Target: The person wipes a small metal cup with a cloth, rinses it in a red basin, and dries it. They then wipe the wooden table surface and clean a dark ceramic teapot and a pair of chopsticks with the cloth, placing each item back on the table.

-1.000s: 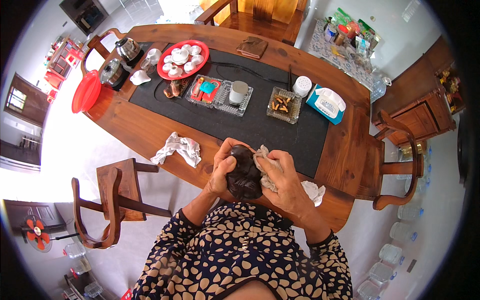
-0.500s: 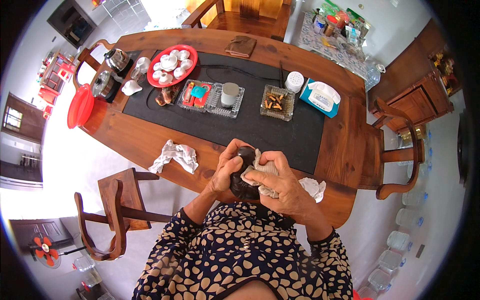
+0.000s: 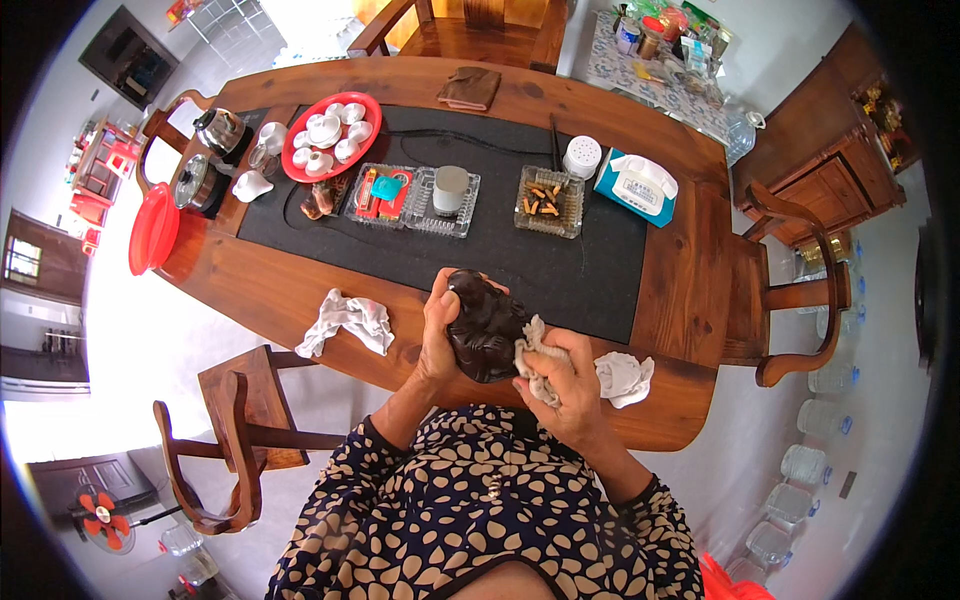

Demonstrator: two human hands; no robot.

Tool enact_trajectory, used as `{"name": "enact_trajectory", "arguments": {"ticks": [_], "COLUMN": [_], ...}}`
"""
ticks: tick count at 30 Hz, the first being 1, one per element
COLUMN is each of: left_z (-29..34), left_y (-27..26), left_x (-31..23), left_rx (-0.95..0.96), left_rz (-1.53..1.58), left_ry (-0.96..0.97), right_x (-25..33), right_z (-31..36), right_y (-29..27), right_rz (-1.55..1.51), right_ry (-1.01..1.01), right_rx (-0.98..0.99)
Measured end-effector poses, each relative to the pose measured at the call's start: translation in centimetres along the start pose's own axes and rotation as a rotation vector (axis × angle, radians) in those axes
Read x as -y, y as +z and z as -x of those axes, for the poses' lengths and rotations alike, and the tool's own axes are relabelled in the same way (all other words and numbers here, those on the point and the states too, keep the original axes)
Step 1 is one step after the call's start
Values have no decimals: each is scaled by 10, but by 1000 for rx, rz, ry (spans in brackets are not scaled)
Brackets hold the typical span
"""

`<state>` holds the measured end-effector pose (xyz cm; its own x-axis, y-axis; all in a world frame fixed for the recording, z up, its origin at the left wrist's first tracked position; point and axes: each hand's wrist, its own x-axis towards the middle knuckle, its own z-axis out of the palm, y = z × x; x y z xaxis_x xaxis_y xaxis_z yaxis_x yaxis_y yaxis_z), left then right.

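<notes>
A dark brown, glossy carved figurine (image 3: 484,332) is held up over the table's near edge. My left hand (image 3: 437,330) is closed round its left side, the thumb near its rounded top. Bunched in my right hand (image 3: 566,388) is a beige cloth (image 3: 536,360), pressed against the figurine's lower right side. One crumpled white cloth (image 3: 348,322) lies on the wood to the left. Another white cloth (image 3: 624,379) lies just right of my right hand. The figurine's underside and the fingers behind it are hidden.
On the table (image 3: 300,270) stand a red tray (image 3: 371,135) of white cups, a glass ashtray (image 3: 570,221) with cigarette butts, a tissue pack (image 3: 638,190), a grey cylinder (image 3: 450,190) and kettles (image 3: 222,130). Wooden chairs (image 3: 240,420) stand around it.
The figurine has turned, showing more of its broad dark surface. My right hand has moved with the cloth down and right, from its upper part to its lower right side.
</notes>
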<state>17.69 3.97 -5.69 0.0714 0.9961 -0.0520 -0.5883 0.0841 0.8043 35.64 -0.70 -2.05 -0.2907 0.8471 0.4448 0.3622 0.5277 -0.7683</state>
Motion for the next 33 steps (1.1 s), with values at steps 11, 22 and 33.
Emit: {"name": "enact_trajectory", "arguments": {"ticks": [11,22,33], "left_z": [-1,7,27], "left_y": [-7,7,20], "left_x": [6,-3,-2], "left_rx": [39,-7,39], "left_rz": [103,303,38], "left_ry": [61,-6,-190], "right_x": [0,-12,-10], "right_z": [-24,-3,-14], "right_y": [-4,-15,6], "right_rz": [70,-593,-857], "right_ry": [65,501,549], "right_rx": [55,-2,-265]}}
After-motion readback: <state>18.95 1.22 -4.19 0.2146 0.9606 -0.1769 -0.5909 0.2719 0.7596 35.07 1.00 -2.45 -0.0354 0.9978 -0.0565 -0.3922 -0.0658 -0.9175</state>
